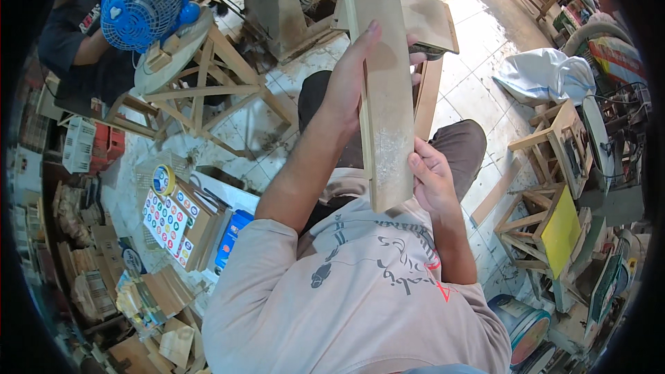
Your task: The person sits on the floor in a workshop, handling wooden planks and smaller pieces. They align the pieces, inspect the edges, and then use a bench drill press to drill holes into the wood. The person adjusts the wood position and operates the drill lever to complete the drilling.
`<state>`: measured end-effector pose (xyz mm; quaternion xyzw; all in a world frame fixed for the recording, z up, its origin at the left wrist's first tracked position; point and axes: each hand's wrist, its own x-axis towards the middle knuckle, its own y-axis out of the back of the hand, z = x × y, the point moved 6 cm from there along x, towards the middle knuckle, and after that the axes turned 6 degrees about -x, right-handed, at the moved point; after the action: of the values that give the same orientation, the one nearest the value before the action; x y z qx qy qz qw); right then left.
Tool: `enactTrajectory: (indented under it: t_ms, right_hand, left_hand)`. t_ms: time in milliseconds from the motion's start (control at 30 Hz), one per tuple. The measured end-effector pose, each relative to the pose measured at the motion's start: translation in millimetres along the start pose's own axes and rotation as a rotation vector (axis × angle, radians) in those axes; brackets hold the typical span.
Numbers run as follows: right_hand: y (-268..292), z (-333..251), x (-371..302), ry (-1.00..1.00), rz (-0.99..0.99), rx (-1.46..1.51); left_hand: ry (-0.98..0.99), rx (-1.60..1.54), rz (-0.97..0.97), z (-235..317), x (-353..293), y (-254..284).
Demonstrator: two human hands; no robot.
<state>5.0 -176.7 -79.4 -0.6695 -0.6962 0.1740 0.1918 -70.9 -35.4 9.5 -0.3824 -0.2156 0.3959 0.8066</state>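
A long, pale wooden board (389, 97) with white dusty patches slants up and away in front of my chest, above my lap. A narrow edge or strip runs along its left side. My left hand (350, 79) is closed around it from the left, about midway along. The thumb lies on the upper face, and fingertips come out past the right edge. My right hand (433, 174) is closed on the right edge close to the near end, thumb up, some fingers hidden behind the wood. Beneath, another reddish-brown wooden piece (429, 97) partly shows.
At the far left, a blue fan (145, 10) stands on a round wooden stool (173, 52) beside another person (69, 41). Boxes with a tape roll (163, 179) lie left of me. Small wooden stools (544, 228), a white sack (544, 76) and a bucket (519, 325) are to the right.
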Motion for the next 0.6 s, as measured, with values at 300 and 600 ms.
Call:
enactTrajectory:
  t_ms: [300, 600]
  right_hand:
    - [-21, -25, -11, 0.181, 0.086, -0.52]
    - [-31, -32, -12, 0.027, 0.073, -0.536]
  left_hand:
    - [-0.023, -0.039, 0.196, 8, 17, 35]
    - [-0.009, -0.136, 0.277, 2, 22, 52]
